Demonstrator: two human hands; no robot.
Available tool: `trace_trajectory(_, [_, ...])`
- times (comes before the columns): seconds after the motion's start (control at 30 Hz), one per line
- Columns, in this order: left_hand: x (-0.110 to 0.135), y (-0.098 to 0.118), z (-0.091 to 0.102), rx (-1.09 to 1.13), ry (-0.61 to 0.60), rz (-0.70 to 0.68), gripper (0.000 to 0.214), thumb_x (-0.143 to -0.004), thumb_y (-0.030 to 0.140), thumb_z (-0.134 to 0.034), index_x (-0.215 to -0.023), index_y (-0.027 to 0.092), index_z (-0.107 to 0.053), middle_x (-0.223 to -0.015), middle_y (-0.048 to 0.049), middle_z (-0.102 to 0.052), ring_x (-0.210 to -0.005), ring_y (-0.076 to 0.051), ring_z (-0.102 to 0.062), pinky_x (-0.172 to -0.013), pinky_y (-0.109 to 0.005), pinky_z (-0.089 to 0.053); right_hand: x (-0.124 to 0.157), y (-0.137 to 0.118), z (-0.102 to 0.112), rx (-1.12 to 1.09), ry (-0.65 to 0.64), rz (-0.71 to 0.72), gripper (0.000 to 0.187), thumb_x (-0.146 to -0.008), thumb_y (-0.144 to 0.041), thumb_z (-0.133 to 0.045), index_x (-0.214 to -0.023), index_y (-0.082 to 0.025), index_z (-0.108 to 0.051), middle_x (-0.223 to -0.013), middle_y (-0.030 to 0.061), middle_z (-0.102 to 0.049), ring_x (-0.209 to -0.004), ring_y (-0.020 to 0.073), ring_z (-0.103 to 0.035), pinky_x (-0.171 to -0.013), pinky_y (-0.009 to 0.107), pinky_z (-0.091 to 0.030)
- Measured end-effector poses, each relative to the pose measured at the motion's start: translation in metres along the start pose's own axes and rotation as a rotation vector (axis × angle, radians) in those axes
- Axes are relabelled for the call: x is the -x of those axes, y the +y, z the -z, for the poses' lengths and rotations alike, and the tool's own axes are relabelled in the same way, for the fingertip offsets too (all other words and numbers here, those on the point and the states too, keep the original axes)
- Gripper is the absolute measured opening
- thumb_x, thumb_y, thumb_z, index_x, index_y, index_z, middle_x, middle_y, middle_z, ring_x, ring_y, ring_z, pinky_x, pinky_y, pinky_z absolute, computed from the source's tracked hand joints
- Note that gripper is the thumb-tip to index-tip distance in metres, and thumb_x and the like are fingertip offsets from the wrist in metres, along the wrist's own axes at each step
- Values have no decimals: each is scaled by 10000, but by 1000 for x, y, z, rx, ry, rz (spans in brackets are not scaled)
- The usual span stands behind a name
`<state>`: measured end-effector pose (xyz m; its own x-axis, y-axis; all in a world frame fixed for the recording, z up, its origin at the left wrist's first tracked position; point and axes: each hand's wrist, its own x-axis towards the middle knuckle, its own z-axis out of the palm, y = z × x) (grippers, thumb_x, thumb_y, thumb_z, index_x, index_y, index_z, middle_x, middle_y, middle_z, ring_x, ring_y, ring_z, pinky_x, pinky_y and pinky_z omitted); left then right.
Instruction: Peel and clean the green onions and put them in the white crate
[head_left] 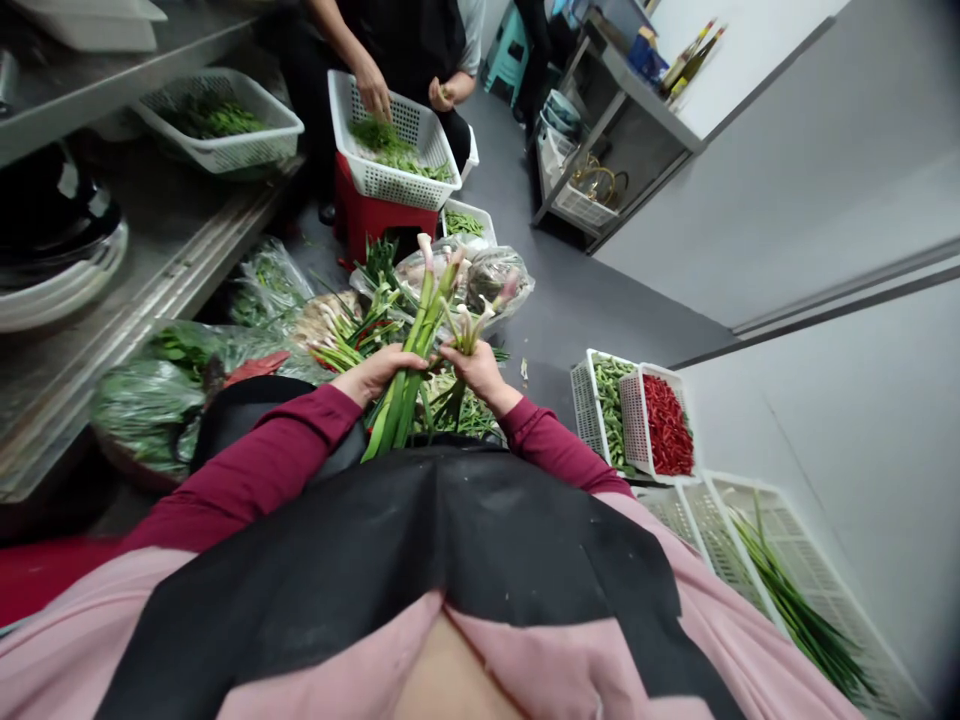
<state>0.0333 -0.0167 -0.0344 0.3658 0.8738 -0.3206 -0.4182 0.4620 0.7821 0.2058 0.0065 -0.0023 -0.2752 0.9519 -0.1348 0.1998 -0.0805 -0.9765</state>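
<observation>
My left hand [386, 372] is closed around a few thick green garlic stalks [420, 330], their pale, purplish bulb ends pointing up and away from me. Close beside it, my right hand [478, 372] grips a smaller bunch of young garlic [466, 328] with white and purple root ends. The green leaves of both hang down toward the black apron [450, 520]. Just beyond and below my hands lies a heap of loose green stalks [352, 335], partly hidden by my hands and what they hold.
Opposite, a person's hand [373, 90] reaches into a white basket [405, 188] of greens on a red stool [367, 215]. Bagged greens [150, 400] lie left by a metal shelf [172, 340]. Baskets of red chillies [667, 425], green pods [613, 400] and long green stalks [802, 610] stand right.
</observation>
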Motion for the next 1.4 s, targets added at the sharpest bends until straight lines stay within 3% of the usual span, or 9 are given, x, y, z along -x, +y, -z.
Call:
trace_trajectory(0.1, [-2, 0, -1, -105, 18, -43, 341, -540, 191, -720, -871, 113, -690, -677, -39, -681, -606, -166, -613, -560, -264, -483, -3, 3, 7, -11, 143, -31, 310, -648, -426, -707, -751, -171, -564, -490, -70, -436, -417, 61, -348, -405, 205, -284])
trace_trajectory(0.33, [-2, 1, -11, -183, 23, -26, 285, -533, 200, -726, -794, 118, -645, -656, -28, -670, -572, -177, -604, -574, -298, -486, -1, 10, 6, -30, 269, 19, 278, -723, -436, -643, -743, -188, -518, -481, -69, -417, -422, 76, -362, -414, 209, -305])
trace_trajectory(0.53, [-3, 0, -10, -202, 13, -33, 248, -547, 184, -708, -781, 128, -649, -608, -30, -665, -546, -183, -598, -564, -309, -481, 5, 10, 10, 193, -70, -24, 237, -683, -367, -679, -670, -150, -585, -501, -53, -458, -486, 72, -392, -471, 198, -308])
trace_trajectory(0.7, [0, 3, -12, -278, -40, -31, 168, -580, 222, -696, -709, 123, -653, -594, -39, -657, -503, -166, -574, -521, -297, -469, 21, -1, 24, 231, -165, -145, 233, -656, -338, -696, -599, -133, -601, -463, -53, -442, -430, 53, -343, -422, 200, -244])
trace_trajectory(0.8, [3, 5, -12, -311, -59, -21, 136, -592, 241, -690, -625, 120, -639, -551, -29, -631, -478, -148, -553, -486, -271, -449, 27, -13, 52, 15, -29, -182, 237, -634, -343, -712, -645, -136, -597, -512, -46, -485, -404, 42, -333, -390, 203, -234])
trace_trajectory(0.97, [7, 8, 1, -307, 66, -39, 140, -576, 241, -687, -560, 118, -622, -485, -11, -597, -430, -119, -507, -447, -238, -418, 18, -42, 149, -131, 588, -24, 225, -711, -335, -660, -746, -170, -511, -548, -83, -457, -369, 10, -222, -391, 195, -239])
trace_trajectory(1.1, [9, 6, 11, -282, 103, -42, 150, -564, 252, -693, -580, 118, -629, -496, -19, -610, -422, -129, -517, -440, -246, -429, 14, -50, 193, -40, 592, 13, 188, -766, -333, -611, -768, -160, -536, -546, -79, -455, -373, 15, -253, -403, 205, -226])
trace_trajectory(1.27, [12, 7, 11, -267, 161, -51, 150, -559, 246, -692, -594, 114, -631, -515, -31, -623, -430, -136, -531, -434, -249, -433, 26, -26, 145, 516, 352, -17, 300, -627, -388, -757, -735, -122, -669, -597, 4, -584, -505, 91, -458, -515, 232, -346])
trace_trajectory(1.4, [15, 10, 7, -263, 146, -27, 155, -555, 247, -699, -578, 115, -620, -492, -23, -610, -420, -128, -521, -422, -241, -418, 32, -20, 85, 896, 332, 348, 265, -787, -394, -632, -849, -143, -694, -806, 68, -640, -759, 166, -572, -725, 270, -431])
